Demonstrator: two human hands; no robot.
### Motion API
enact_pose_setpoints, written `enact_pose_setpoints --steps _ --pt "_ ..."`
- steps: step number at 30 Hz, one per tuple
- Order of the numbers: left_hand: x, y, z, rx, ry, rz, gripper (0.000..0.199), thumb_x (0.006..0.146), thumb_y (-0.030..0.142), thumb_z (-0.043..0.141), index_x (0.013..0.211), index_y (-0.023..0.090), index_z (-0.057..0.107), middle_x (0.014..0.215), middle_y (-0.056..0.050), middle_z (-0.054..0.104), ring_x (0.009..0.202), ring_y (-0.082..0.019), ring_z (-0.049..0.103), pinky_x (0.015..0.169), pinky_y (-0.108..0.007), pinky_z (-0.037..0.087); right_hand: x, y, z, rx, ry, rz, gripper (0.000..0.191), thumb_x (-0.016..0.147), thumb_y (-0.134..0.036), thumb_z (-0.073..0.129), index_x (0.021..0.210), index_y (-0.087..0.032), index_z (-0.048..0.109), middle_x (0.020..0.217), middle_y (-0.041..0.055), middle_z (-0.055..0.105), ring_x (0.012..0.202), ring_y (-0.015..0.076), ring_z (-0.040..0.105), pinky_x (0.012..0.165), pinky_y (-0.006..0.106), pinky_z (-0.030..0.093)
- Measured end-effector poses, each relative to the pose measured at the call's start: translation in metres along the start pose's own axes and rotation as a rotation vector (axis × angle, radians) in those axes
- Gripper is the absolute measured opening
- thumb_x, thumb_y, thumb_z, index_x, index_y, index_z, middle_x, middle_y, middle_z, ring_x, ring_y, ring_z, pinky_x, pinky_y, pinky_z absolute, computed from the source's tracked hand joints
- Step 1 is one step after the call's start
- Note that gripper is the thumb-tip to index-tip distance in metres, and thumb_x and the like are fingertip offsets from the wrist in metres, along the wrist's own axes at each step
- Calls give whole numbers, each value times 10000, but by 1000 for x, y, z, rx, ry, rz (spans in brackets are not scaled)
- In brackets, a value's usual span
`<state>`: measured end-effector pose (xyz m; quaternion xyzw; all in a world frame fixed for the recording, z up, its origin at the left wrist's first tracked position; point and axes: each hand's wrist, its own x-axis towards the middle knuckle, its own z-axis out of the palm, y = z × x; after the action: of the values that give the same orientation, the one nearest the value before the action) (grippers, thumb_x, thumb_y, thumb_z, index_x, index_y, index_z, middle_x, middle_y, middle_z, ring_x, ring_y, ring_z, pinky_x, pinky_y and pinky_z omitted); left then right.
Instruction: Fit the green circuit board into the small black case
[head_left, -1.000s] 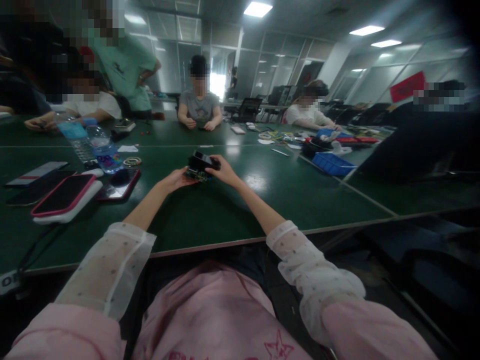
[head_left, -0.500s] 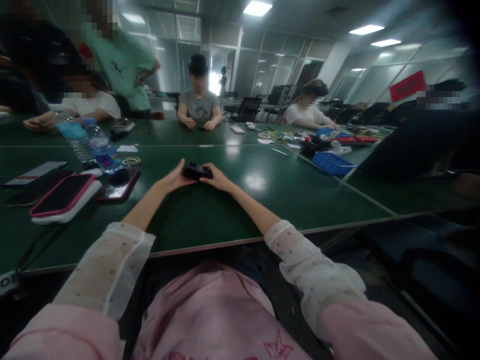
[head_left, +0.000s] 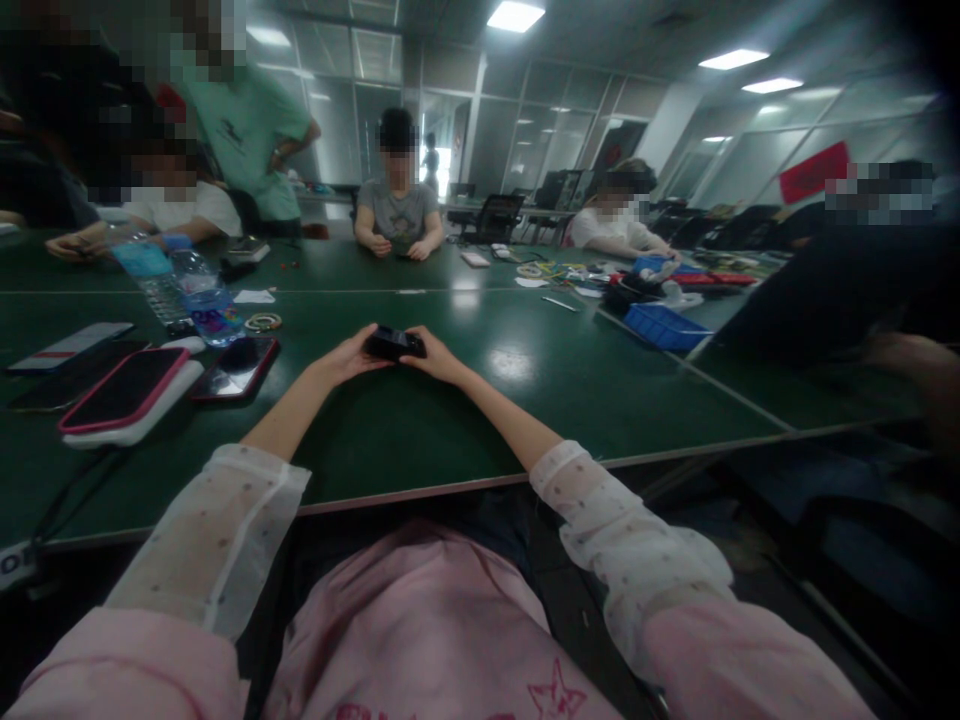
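A small black device (head_left: 391,343) is held between my two hands, a little above the green table (head_left: 480,420). My left hand (head_left: 352,355) grips its left end, with the thumb at its upper edge and the fingers beneath. On its right end, my right hand (head_left: 433,355) has closed, the thumb resting on the front side. What the device is cannot be made out in detail; the fingers partly cover both ends.
Phones (head_left: 126,392) lie at the left, a red-edged phone (head_left: 236,369) nearer my hands. Behind them stand two water bottles (head_left: 204,295). A blue tray (head_left: 666,328) and cables (head_left: 551,270) are at the right. Several people sit around the table.
My left thumb has come down onto the device's left end. At the right edge, another person's arm has shifted slightly.
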<state>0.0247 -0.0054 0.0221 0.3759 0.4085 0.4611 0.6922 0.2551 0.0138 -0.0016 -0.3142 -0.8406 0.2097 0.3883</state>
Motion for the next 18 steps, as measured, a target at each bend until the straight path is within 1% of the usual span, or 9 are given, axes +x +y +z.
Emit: enact_pose_setpoints --steps 5,10,13,18 --pt "-3 1 2 -45 -9 -18 487 992 354 581 1409 110 520 1190 -214 692 1034 -269 730 848 -359 640 -1 -1 1 -10 24 13 552 779 -410 731 1238 -192 515 1227 125 615 1137 286 598 1010 464 455" --pt "-2 0 -1 -89 -27 -25 518 982 346 595 1441 134 486 1193 -201 689 1082 -267 714 921 -375 616 -2 -3 1 8 50 37 570 759 -395 751 1243 -189 532 1245 122 611 1161 289 595 1019 462 455" --pt "-2 -1 -2 -79 -32 -25 518 984 341 586 1446 134 475 1174 -190 692 1082 -259 709 953 -381 600 -3 -6 2 6 63 27 553 768 -392 742 1239 -189 534 1242 123 614 1159 287 595 1018 467 458" --pt "-8 1 0 -46 -31 -7 467 980 320 580 1400 126 514 1107 -168 703 1044 -250 713 964 -375 596 -4 -9 2 -6 67 10 535 762 -365 743 1225 -207 526 1237 120 620 1168 293 590 1029 479 453"
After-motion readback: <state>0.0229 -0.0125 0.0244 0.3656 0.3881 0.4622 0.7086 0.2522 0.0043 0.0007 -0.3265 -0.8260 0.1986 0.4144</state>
